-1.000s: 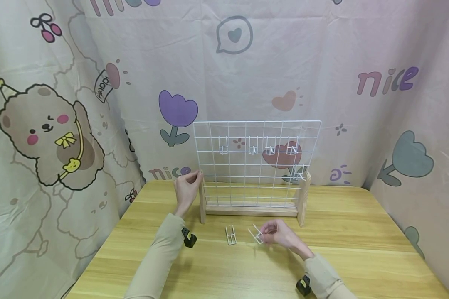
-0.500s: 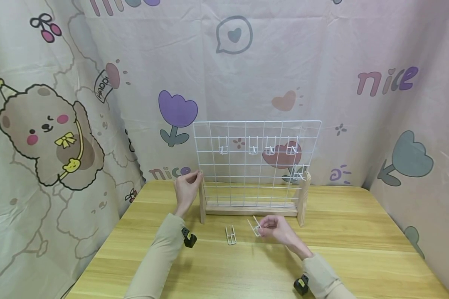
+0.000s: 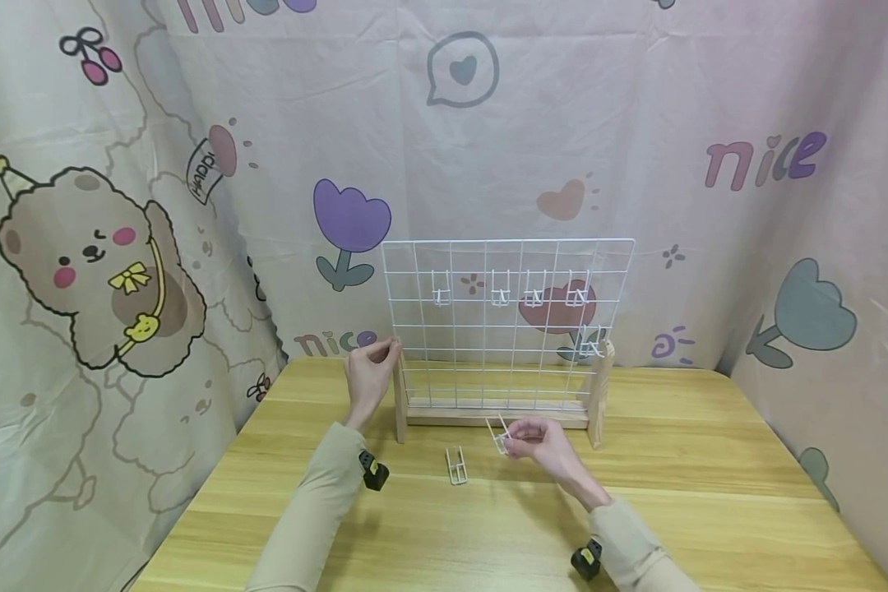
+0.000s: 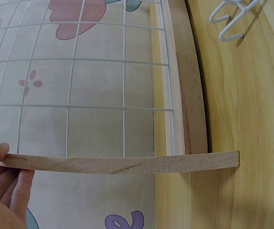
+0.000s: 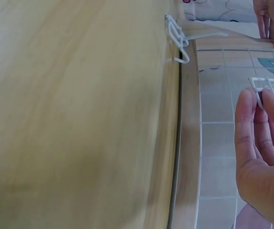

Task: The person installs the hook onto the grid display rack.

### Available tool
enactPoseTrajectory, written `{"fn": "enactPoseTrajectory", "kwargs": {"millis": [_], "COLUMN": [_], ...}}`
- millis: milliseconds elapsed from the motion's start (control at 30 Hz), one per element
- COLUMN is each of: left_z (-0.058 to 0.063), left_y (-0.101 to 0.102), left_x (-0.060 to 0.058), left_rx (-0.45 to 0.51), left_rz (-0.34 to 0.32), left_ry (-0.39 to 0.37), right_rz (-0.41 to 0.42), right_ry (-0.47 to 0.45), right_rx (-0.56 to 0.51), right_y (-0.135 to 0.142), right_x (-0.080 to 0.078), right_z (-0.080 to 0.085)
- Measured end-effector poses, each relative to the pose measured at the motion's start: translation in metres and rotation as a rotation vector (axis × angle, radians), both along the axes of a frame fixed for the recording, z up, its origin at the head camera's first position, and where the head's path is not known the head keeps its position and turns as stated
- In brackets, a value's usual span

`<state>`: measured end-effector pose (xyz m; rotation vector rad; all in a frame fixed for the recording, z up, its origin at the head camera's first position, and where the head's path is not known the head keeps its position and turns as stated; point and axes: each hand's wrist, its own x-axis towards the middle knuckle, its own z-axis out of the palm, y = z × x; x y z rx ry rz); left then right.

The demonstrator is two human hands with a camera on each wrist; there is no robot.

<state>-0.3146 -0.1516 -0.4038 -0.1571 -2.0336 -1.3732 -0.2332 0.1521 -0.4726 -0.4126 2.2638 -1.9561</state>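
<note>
My left hand (image 3: 370,374) pinches the top of the left wooden post (image 4: 127,164) of a stand, thumb on one side and fingers on the other. That stand holds a white wire grid panel (image 3: 488,241) upright. Between the thumb and fingertips of my right hand (image 3: 551,452) is a white wire hook (image 3: 499,440), held above the table in front of the stand's base, its two prongs pointing up. In the right wrist view the fingers partly cover this hook (image 5: 258,83). A second wire hook (image 3: 456,467) lies on the table, left of my right hand.
Several matching hooks (image 3: 441,297) hang along the upper part of the grid, and one more (image 3: 590,348) hangs lower near the right post (image 3: 599,399). A wooden base bar (image 3: 496,419) joins the posts. The wooden table (image 3: 710,460) ends at a printed curtain (image 3: 474,164) behind.
My right hand has moved forward and slightly left with the hook, nearer the stand's base. My left hand has stayed at the left post, and the hook on the table has not moved.
</note>
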Motion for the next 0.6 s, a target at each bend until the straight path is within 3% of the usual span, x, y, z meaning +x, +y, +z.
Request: {"fn": "enactPoseTrajectory", "kwargs": {"millis": [600], "left_z": [0.001], "left_y": [0.001], "left_x": [0.001], "left_rx": [-0.006], "left_rz": [0.010], "left_ry": [-0.021], "right_rz": [-0.066], "right_ry": [0.019], "right_rx": [-0.094], "right_y": [-0.021], "right_x": [-0.013], "right_z": [0.013]}}
